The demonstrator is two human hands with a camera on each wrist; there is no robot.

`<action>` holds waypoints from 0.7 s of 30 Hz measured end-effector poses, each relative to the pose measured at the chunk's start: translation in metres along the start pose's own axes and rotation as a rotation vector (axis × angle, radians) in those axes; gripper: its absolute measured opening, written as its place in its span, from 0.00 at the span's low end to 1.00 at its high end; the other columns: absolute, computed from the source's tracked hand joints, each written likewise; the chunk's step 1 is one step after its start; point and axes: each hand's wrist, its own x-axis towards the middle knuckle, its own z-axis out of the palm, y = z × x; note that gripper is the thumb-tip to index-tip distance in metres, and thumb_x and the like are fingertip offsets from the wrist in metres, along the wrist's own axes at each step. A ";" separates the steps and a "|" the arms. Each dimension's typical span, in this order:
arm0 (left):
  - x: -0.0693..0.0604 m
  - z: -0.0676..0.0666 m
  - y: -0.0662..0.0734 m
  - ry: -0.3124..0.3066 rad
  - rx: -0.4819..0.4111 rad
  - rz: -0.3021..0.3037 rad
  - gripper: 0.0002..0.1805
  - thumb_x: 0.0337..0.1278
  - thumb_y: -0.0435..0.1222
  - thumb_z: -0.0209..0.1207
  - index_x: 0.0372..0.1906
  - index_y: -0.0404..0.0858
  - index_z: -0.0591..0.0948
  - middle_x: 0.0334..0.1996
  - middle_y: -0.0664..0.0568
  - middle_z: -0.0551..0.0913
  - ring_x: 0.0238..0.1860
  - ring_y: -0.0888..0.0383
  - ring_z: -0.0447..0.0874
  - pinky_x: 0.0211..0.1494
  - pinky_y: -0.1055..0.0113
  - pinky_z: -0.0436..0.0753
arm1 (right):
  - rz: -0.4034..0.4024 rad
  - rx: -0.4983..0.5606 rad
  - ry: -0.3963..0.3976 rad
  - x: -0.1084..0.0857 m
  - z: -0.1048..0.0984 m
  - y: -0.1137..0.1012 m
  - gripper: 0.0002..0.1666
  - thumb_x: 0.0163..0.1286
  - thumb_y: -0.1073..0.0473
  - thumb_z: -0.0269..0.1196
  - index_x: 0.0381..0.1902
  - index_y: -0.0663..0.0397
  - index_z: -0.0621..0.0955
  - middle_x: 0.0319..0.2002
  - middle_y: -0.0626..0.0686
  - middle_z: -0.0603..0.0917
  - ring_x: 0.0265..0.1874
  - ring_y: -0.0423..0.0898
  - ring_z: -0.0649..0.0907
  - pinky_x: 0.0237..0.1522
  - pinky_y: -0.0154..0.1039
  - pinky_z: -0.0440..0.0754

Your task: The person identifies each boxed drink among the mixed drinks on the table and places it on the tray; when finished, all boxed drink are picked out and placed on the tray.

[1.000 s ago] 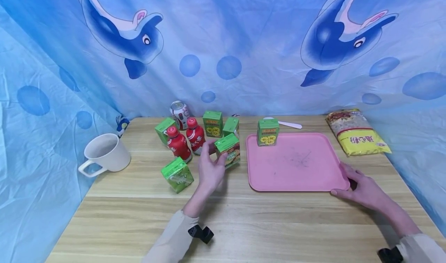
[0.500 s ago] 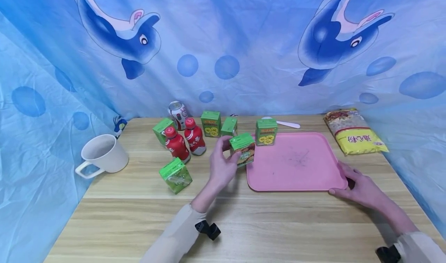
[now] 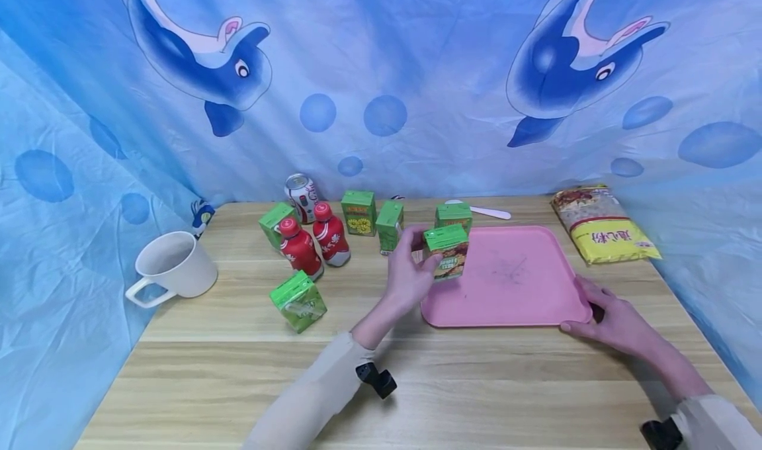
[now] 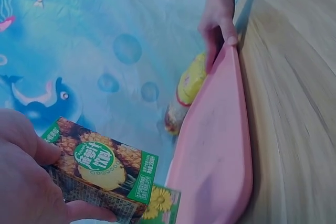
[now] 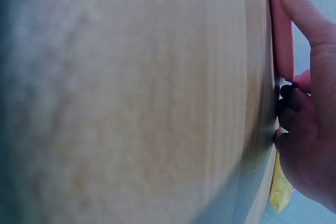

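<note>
My left hand (image 3: 411, 272) grips a green juice box (image 3: 448, 253) by its sides, over the left part of the pink tray (image 3: 506, 304). Pineapples show on the box's printed face in the left wrist view, with thumb and fingers on either side of the juice box (image 4: 100, 169). Another green juice box (image 3: 454, 214), with yellow flowers on it, stands at the tray's back left corner, partly hidden by the held one. At the tray's front right corner, my right hand (image 3: 613, 317) holds the rim, thumb along the front edge; the right wrist view shows its other fingers curled beside the corner.
Left of the tray stand several green juice boxes (image 3: 359, 213), two red bottles (image 3: 331, 235) and a can (image 3: 301, 197). A white mug (image 3: 178, 265) is at far left. Behind the tray lies a white plastic utensil (image 3: 491, 212); a yellow food packet (image 3: 607, 228) lies at right.
My left hand has carried the pineapple juice box rightward from beside the bottles to over the tray's left part. The right hand stays at the tray's corner.
</note>
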 end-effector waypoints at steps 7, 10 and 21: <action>0.010 0.024 0.003 -0.039 0.055 0.030 0.24 0.54 0.22 0.65 0.57 0.33 0.74 0.48 0.43 0.82 0.50 0.48 0.81 0.57 0.56 0.81 | -0.007 0.002 0.005 -0.001 -0.001 0.000 0.64 0.56 0.39 0.75 0.75 0.69 0.57 0.68 0.78 0.63 0.61 0.80 0.65 0.55 0.74 0.68; 0.015 0.035 0.003 -0.058 0.036 0.030 0.24 0.54 0.21 0.65 0.57 0.33 0.74 0.47 0.43 0.81 0.49 0.48 0.81 0.56 0.56 0.81 | -0.009 0.005 0.007 -0.001 -0.002 0.000 0.63 0.56 0.40 0.75 0.75 0.69 0.57 0.68 0.78 0.63 0.61 0.81 0.64 0.54 0.75 0.68; 0.029 0.073 0.004 -0.101 0.015 -0.032 0.24 0.57 0.23 0.65 0.59 0.37 0.75 0.47 0.50 0.81 0.49 0.55 0.79 0.50 0.67 0.80 | -0.004 0.009 0.002 0.000 -0.001 0.000 0.63 0.56 0.39 0.75 0.75 0.70 0.59 0.68 0.77 0.63 0.61 0.82 0.63 0.56 0.75 0.67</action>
